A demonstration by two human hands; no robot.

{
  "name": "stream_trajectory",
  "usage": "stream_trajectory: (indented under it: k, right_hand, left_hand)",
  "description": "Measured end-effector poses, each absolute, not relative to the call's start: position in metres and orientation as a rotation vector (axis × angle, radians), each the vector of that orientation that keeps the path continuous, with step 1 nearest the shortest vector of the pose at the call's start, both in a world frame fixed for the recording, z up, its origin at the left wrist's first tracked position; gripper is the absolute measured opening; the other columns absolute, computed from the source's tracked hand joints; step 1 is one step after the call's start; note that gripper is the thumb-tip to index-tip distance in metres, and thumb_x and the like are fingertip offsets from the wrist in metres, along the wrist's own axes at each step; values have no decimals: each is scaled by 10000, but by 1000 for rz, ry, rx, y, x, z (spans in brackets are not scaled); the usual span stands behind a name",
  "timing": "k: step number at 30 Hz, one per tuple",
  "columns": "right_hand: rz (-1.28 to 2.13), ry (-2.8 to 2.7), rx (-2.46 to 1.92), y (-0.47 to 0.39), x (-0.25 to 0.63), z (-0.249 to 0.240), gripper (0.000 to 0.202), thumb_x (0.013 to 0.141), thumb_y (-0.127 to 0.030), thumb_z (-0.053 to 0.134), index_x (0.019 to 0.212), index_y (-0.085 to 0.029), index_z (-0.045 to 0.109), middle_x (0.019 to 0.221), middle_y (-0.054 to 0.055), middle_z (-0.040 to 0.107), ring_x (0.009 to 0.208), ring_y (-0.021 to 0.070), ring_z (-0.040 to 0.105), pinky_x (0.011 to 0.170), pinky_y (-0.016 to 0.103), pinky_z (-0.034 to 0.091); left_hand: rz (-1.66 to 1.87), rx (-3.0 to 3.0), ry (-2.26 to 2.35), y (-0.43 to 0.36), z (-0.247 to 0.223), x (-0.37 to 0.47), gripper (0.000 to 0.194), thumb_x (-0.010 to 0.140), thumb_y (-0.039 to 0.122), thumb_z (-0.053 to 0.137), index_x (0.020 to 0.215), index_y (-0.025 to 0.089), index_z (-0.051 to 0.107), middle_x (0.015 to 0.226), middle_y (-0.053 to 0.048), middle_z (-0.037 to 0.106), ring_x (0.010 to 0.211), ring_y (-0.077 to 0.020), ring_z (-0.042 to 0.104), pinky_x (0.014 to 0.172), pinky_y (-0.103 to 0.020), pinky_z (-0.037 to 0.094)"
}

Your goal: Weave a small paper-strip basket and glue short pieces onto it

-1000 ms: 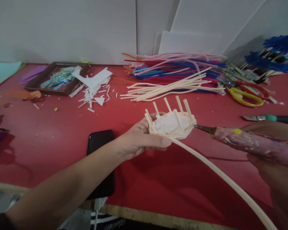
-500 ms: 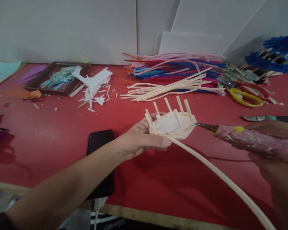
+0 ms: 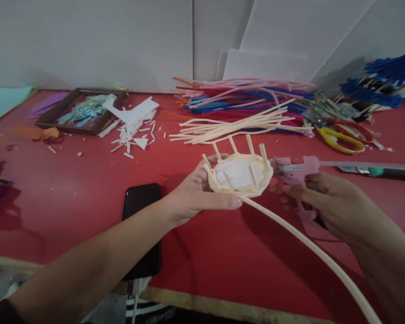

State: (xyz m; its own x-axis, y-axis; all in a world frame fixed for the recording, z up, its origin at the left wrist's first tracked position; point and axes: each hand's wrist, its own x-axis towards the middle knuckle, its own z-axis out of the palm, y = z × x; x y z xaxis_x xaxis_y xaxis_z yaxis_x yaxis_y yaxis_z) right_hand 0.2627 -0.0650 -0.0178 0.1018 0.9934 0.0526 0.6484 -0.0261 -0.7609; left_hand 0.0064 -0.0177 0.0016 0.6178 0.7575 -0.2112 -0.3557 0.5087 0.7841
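Observation:
In my left hand (image 3: 205, 189) is a small oval basket (image 3: 238, 173) with a white base, a cream woven rim and several short upright pegs. My thumb presses on the near rim, where a long cream strand (image 3: 300, 238) comes out and curves toward the lower right. My right hand (image 3: 337, 202) is closed on a pink glue gun (image 3: 299, 173), just right of the basket. A translucent glue stick (image 3: 364, 164) juts from the gun's back. The gun's nozzle is hidden behind the basket's right side.
A black phone (image 3: 141, 229) lies left of centre. Bundled cream strands (image 3: 232, 123) and coloured ones (image 3: 243, 92) lie behind. White scraps (image 3: 135, 119) and a brown frame (image 3: 67, 128) sit back left. Scissors (image 3: 340, 141) and a utility knife (image 3: 384, 173) lie at right.
The glue gun has moved away from the basket's right rim, where its tip was, and down toward the table. The basket has turned slightly in my left hand.

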Motion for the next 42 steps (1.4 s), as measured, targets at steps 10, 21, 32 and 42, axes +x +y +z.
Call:
stream_trajectory:
  k: [10,21,32,42]
  right_hand:
    - [417,-1774,-2264,-70,253,0,655,737,-883,373,462,-291,428,420,53,505,384,205,430,442,337,288]
    - [332,-1560,-1999,-85,239,7,493,796,-733,528,789,-256,653,648,59,723,556,246,692,487,346,497]
    - [624,-1753,-1627,-100,218,16,230,857,-499,646,761,-306,726,615,-33,730,455,141,649,402,224,488]
    - [376,-1932,-1487,-97,223,23,194,899,-394,609,770,-315,730,669,-38,745,483,130,661,412,222,485]
  left_hand:
    - [740,861,603,-20,-1,6,883,498,126,932,1286,279,563,1168,-43,700,1046,-219,689,906,-341,552]
    - [827,881,690,-20,-2,10,862,516,98,910,1258,247,497,1182,-39,659,1065,-196,668,937,-325,541]
    - [825,1183,826,-22,-7,8,853,594,183,891,1264,248,368,1207,-70,655,1129,-253,672,961,-341,538]
    - [831,1168,815,-25,-6,11,848,575,92,842,1260,249,367,1188,-67,663,1088,-249,685,923,-324,553]
